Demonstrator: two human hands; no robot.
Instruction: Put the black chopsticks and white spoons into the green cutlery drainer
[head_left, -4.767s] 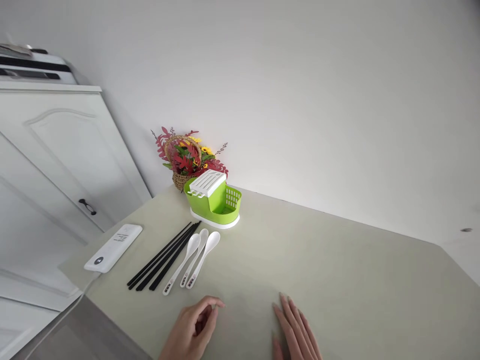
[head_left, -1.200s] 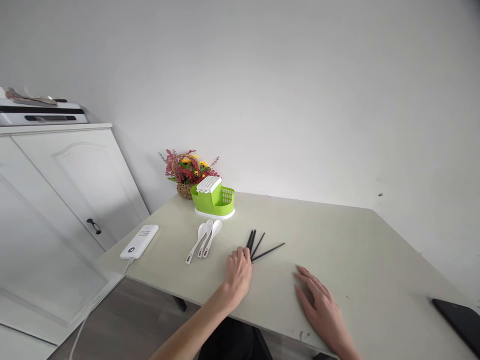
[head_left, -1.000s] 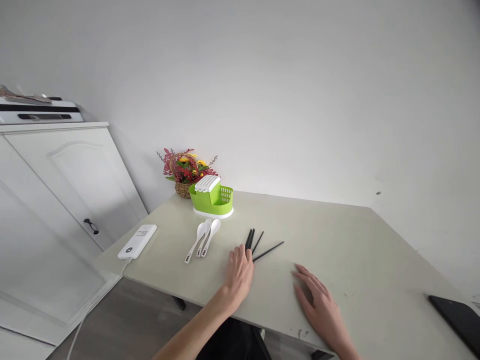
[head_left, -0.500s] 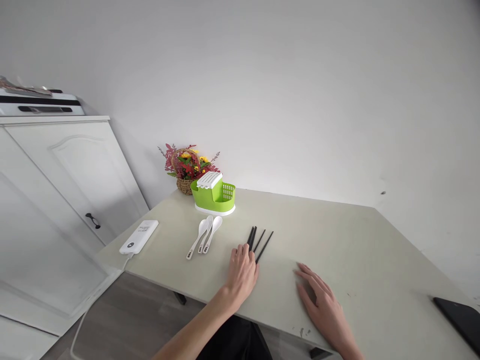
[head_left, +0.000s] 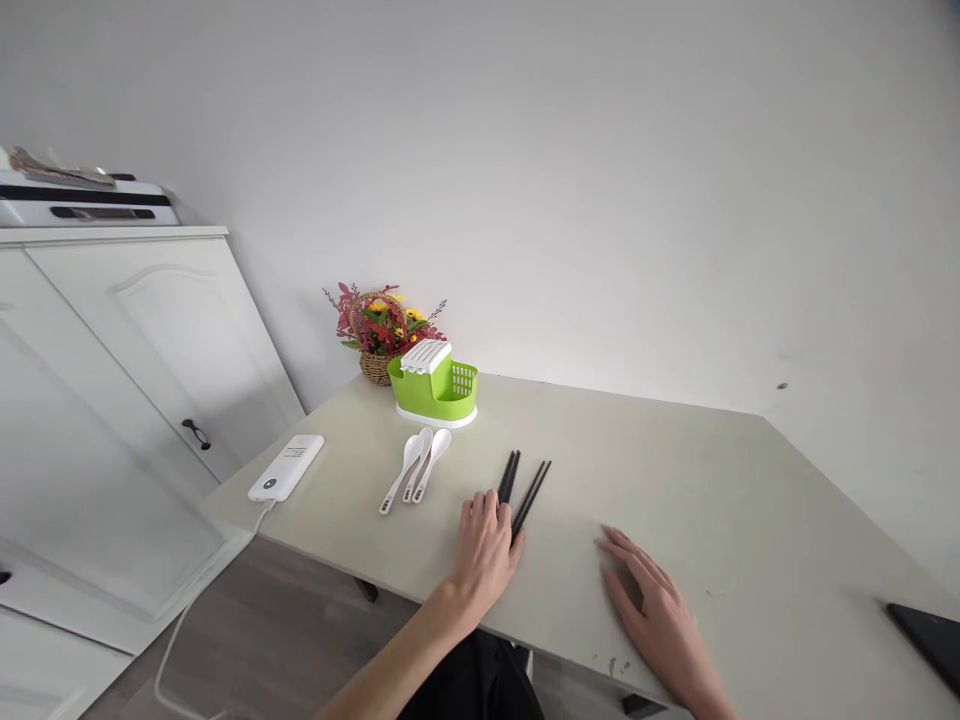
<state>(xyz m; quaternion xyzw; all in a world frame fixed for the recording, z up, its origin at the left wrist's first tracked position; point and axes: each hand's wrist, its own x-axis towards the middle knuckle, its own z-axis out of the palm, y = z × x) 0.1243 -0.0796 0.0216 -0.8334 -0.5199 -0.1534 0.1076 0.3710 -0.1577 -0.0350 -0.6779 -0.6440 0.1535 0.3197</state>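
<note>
The left hand (head_left: 486, 552) is placed palm down with its fingers curled over the near ends of a set of slender black chopsticks (head_left: 531, 495), gripping them against the table between fingers and thumb; the far ends project forward in two groups with a gap between. The right hand (head_left: 652, 605) is open, holds nothing and rests on the table, fingers extended and close together. The work surface is a pale grey-green table (head_left: 667, 460) set against a plain white wall (head_left: 570, 190). Left of the table stands a white panelled cabinet (head_left: 169, 330) with a black handle (head_left: 196, 434), above a grey floor (head_left: 270, 630). A white rectangular device (head_left: 288, 468) with an attached white cable (head_left: 196, 600) lies near the left table edge; a flat black object (head_left: 926, 640) is cut off at the right. Relative to the earliest frame, the chopsticks have moved from left of the three white spoons (head_left: 431, 465) to their right; relative to the preceding frame, the two right-hand chopsticks now lie closer together. Behind the spoons stands a bright green plastic caddy (head_left: 426, 395) with a white slotted top, a white base and an open lattice-walled compartment. Behind it, a brown woven basket (head_left: 373, 369) contains red leaves and yellow flowers (head_left: 386, 322).
</note>
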